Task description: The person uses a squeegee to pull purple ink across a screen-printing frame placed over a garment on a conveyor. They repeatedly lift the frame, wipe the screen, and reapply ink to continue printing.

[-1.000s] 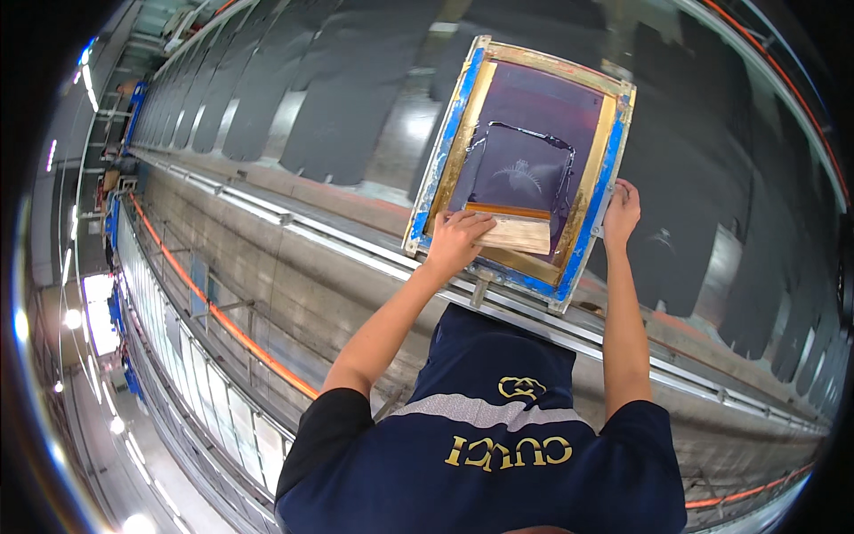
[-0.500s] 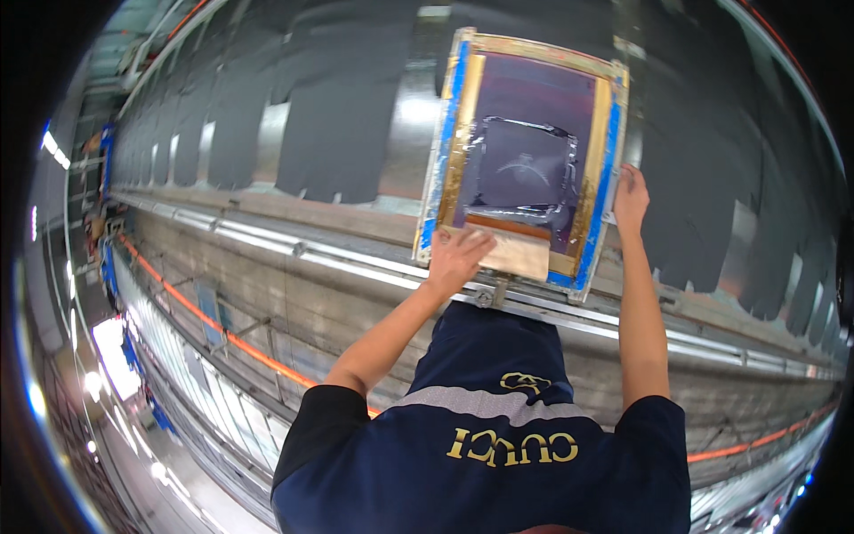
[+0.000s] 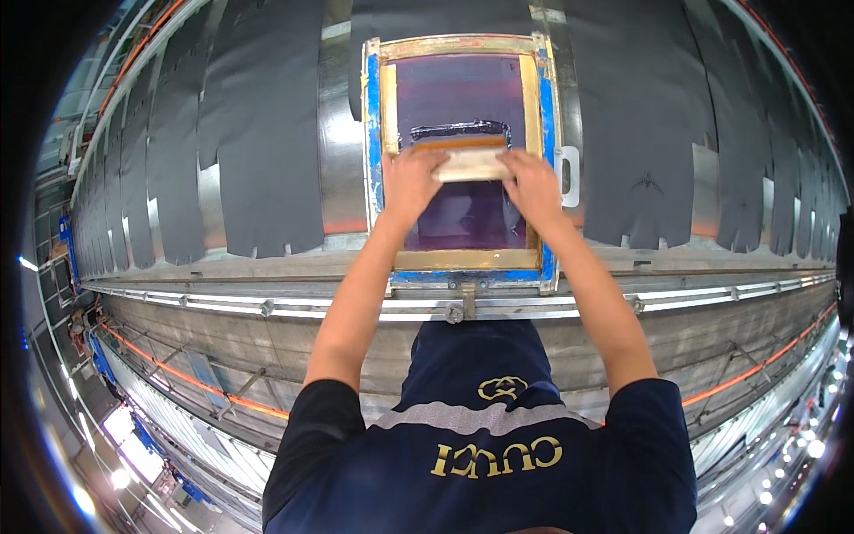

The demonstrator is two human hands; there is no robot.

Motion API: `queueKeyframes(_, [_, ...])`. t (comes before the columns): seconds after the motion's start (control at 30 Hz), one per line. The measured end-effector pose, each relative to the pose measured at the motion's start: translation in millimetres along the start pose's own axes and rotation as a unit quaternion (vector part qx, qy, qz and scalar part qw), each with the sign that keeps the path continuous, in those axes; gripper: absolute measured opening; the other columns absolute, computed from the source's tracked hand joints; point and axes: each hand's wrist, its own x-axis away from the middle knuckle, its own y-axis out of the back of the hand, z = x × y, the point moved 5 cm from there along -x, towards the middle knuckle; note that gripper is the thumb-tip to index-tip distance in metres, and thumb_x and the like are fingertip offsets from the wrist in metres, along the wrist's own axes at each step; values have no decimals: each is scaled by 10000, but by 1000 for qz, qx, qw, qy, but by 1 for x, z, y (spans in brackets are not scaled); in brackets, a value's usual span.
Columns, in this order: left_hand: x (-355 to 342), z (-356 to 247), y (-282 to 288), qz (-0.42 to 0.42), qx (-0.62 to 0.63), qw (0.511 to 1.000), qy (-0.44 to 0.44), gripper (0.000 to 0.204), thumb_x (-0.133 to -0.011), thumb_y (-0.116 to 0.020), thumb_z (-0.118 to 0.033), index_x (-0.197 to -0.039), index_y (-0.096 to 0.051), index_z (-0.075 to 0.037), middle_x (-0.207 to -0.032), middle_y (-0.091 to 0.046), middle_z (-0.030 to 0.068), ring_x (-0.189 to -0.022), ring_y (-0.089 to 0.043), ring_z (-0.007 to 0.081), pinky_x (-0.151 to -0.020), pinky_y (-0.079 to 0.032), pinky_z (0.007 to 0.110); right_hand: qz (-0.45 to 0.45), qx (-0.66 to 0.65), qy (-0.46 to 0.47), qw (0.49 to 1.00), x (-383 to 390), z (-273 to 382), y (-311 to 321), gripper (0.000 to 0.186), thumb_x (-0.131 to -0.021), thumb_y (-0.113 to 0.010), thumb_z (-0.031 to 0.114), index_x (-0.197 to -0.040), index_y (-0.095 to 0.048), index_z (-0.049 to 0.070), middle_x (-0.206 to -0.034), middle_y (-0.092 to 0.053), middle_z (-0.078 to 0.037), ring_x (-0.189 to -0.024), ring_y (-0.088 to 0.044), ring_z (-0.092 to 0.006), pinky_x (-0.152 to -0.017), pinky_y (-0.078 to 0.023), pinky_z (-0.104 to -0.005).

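Observation:
Both hands grip a squeegee (image 3: 474, 165) with a pale wooden handle and an orange-brown blade. My left hand (image 3: 410, 182) is closed on its left end, and my right hand (image 3: 532, 185) closes round its right end. The squeegee lies crosswise on the purple mesh of a screen-printing frame (image 3: 548, 98), edged with blue and tan tape. Just beyond the blade, a glossy dark band of ink (image 3: 458, 131) stretches across the mesh. My fingertips are partly hidden behind the handle.
The frame sits on a long table bearing dark grey fabric pieces (image 3: 267, 133) on both sides; one at the right (image 3: 636, 133) carries a small dark print. A metal rail (image 3: 356, 307) runs along the table's near edge. A white loop-shaped handle (image 3: 570, 178) stands beside the frame's right edge.
My right hand has left the frame's right edge and taken hold of the squeegee. The squeegee has moved from the near end to mid-screen. The frame appears straighter and further left in view.

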Motion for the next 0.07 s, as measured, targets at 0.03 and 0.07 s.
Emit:
queueKeyframes(0.03, [17,-6,0,18,5,1000,-3,384,-716,-746,-104,-1074,-798,-234,-1139,-762,-38,-1050,-665,207,-917,-395,462,14,-5,-12,1000,20,7,1,423,-740,-783,86,-1158,-734,129,-1204,-686,-72,-1134,-642,-272,-961,-509,-413])
queueKeyframes(0.07, [38,-12,2,38,9,999,-4,391,-705,-753,-109,-1072,-799,-236,-1168,-758,-36,-1073,-664,203,-940,-395,469,56,-8,-37,998,41,11,1,464,-747,-806,118,-1203,-726,144,-1251,-684,-101,-1174,-642,-302,-1059,-478,-403])
